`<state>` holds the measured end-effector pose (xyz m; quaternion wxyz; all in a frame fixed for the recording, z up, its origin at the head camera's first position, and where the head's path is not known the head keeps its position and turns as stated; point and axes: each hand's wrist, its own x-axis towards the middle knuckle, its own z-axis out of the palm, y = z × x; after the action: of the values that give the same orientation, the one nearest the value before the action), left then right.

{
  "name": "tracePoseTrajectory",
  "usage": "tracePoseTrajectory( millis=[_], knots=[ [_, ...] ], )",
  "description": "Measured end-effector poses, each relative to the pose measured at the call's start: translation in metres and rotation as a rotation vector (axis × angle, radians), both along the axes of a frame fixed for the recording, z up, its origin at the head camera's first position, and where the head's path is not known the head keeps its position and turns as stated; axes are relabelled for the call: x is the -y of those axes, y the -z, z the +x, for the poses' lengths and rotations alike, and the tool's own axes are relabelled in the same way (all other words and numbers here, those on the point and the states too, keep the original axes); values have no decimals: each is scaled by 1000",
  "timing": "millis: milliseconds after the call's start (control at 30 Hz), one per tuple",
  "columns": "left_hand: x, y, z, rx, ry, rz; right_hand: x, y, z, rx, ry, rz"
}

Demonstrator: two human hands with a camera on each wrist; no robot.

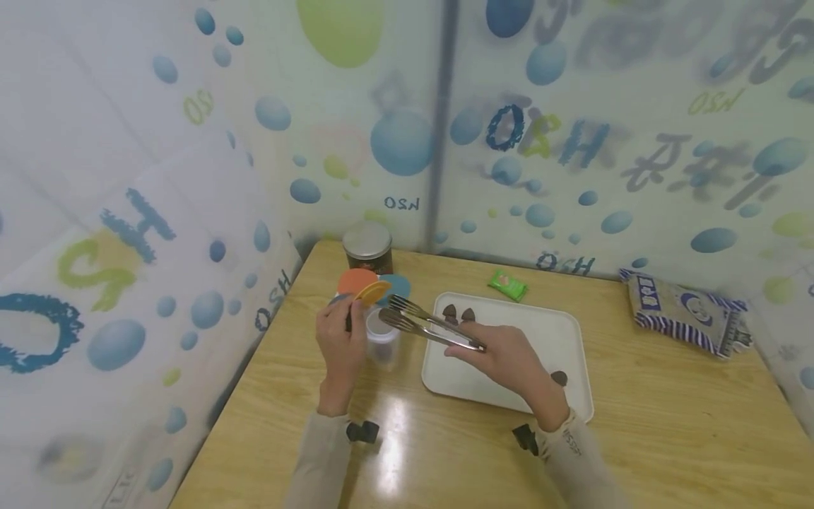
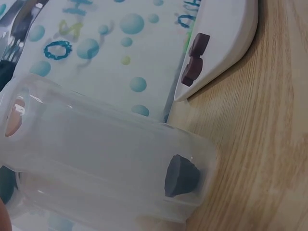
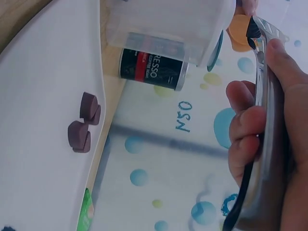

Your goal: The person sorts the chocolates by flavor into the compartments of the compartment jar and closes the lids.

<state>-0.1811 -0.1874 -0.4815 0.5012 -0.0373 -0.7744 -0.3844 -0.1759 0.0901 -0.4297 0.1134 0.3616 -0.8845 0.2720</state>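
Observation:
In the head view my left hand (image 1: 340,332) pinches an orange-yellow round lid (image 1: 374,291) by its edge. Beside it stands a clear plastic container (image 1: 384,350); the left wrist view shows a dark chocolate piece (image 2: 182,176) lying at its bottom. My right hand (image 1: 505,353) grips metal tongs (image 1: 432,329), whose fork-like tips point left above the container's right side. Nothing shows between the tips. Several chocolate pieces (image 3: 79,134) sit on a white tray (image 1: 496,375) under and around my right hand, some at its far left corner.
Behind the container are an orange-red disc (image 1: 357,281), a blue disc (image 1: 397,288) and a coffee tin (image 1: 367,247). A green packet (image 1: 508,285) lies beyond the tray. To the right rests a blue-and-white snack bag (image 1: 687,311). Printed walls border the wooden table (image 1: 668,424).

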Motion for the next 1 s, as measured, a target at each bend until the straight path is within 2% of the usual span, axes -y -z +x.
tracePoseTrajectory(
  millis=[233,400,667,1000],
  knots=[
    [-2,1,1,3,4,0,10,2,0,-2,23,30],
    [-3,0,1,14,0,18,6,3,2,21,64,39],
    [-1,0,1,7,-6,16,-2,1,3,4,93,36],
    [-1,0,0,20,-18,8,-21,7,7,72,174,44]
  ],
)
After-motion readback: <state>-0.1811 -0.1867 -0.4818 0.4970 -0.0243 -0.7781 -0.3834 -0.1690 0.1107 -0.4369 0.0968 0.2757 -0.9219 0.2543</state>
